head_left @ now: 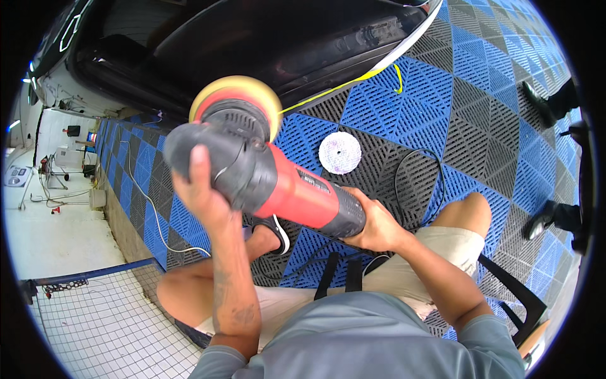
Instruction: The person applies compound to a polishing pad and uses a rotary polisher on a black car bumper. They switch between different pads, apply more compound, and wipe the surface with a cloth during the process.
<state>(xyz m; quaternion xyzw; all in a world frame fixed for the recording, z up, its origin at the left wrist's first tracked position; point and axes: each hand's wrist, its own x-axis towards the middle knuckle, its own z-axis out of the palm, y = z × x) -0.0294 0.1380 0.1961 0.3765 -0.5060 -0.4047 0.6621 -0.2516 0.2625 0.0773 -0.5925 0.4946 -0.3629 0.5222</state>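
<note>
A red and black rotary polisher (303, 189) lies across both my hands, tilted up to the left. My left hand (206, 196) is wrapped around the black head end, thumb on top. The rear handle is in the grip of my right hand (378, 222). On the polisher's far side, its yellow foam pad (246, 85) looks blurred and sits close to a glossy black car body panel (265, 42); whether they touch I cannot tell. Yellow tape (331, 90) runs along the panel's lower edge, one end hanging loose.
A round white polishing pad (340, 152) lies on the blue and grey floor tiles (397, 104). A black cable (396, 184) loops beside it, and a pale cable (151, 203) runs at left. Another person's shoes (542, 220) stand at right. Wire mesh (109, 322) is lower left.
</note>
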